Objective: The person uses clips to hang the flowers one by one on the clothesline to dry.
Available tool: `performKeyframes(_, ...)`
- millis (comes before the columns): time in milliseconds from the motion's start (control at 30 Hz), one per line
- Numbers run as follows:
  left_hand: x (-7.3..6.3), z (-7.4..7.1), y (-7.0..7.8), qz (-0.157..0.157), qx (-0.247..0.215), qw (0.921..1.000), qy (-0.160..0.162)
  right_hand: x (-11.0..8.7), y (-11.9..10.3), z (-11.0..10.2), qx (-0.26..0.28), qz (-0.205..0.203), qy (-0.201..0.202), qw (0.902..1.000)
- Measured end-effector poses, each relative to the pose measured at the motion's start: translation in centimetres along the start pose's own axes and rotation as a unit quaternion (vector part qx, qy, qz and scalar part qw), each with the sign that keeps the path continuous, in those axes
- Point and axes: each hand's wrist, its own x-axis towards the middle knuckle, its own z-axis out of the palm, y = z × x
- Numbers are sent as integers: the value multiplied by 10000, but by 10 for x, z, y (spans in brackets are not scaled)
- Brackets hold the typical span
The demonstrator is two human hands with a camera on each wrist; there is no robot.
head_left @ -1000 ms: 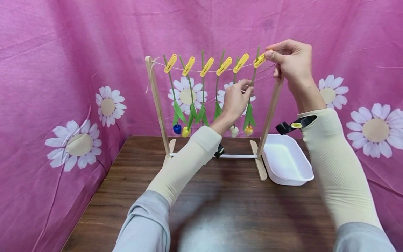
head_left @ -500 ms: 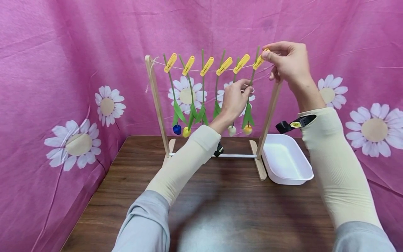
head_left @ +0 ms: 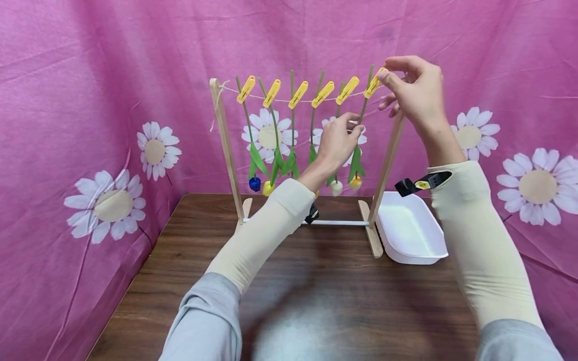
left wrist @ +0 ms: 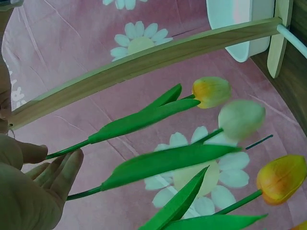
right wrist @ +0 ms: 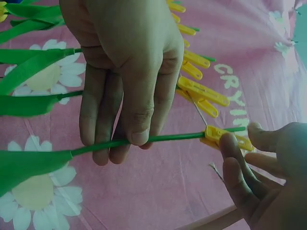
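Observation:
My left hand (head_left: 335, 143) pinches the green stem of the rightmost artificial tulip (left wrist: 211, 92), which hangs head down with a yellow-orange bloom. Higher up, my right hand (head_left: 422, 95) holds the handle end of a yellow clothespin (head_left: 373, 86) between thumb and fingers. The right wrist view shows that clothespin's nose over the stem, close to its cut end, with the right hand's fingertips (right wrist: 229, 143) at its handles. More tulips hang to the left, each from its own yellow clothespin (head_left: 347, 91) on a string (head_left: 307, 101). A white tulip (left wrist: 242, 120) is closest to the held one.
A wooden stand with a left post (head_left: 227, 155) and a right post (head_left: 386, 170) carries the string; a white rod (head_left: 343, 223) joins its feet. A white basin (head_left: 413, 250) stands right of it on the brown table (head_left: 338, 301). Pink flowered cloth (head_left: 113, 40) surrounds the table.
My right hand has shifted slightly, its lower fingers spreading away from the clothespin while the thumb stays at its end. The left hand keeps its grip on the stem.

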Motion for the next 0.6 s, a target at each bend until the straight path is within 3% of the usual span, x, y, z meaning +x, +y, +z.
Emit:
performKeyframes(167, -6, -8, 3, 7, 192, 9997, -163, -12, 0, 2, 366, -363, 415, 9978)
performKeyframes(333, -20, -23, -2, 236, 243, 9987, -377, -27, 4, 0, 205, -533, 593, 9966)
performKeyframes(600, -56, -54, -41, 571, -141, 9954, -758, -53, 26, -12, -718, -691, 494, 9938)
